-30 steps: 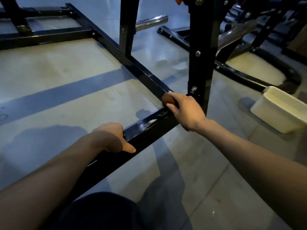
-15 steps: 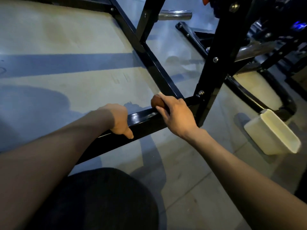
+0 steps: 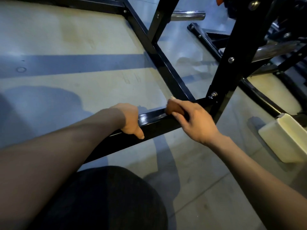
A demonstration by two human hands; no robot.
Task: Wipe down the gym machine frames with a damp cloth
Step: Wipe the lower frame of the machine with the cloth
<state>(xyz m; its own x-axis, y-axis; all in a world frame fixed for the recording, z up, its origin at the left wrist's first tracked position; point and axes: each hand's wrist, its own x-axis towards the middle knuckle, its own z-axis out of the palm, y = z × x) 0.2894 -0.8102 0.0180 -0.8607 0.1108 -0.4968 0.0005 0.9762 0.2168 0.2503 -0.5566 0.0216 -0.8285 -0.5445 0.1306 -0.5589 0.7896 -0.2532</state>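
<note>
A black steel gym frame lies low over the floor, with a glossy base bar point(image 3: 153, 119) running from lower left to the upright post point(image 3: 232, 67) at right. My right hand point(image 3: 194, 122) presses a small brown cloth point(image 3: 172, 108) onto the top of that bar, just left of the post's foot. My left hand point(image 3: 131, 121) grips the same bar a little further left, thumb hanging over its near side. A wet sheen shows on the bar between my two hands.
A cream plastic tub point(image 3: 285, 138) stands on the floor at the right, beside a curved black base rail point(image 3: 259, 100). A chrome bar end point(image 3: 187, 14) sticks out at the top. My dark-clothed knee point(image 3: 106, 200) fills the bottom centre. Pale concrete floor lies around.
My right hand with the cloth has slid left along the base bar, away from the post. My left hand keeps its grip. The view has tilted and shifted over the frame.
</note>
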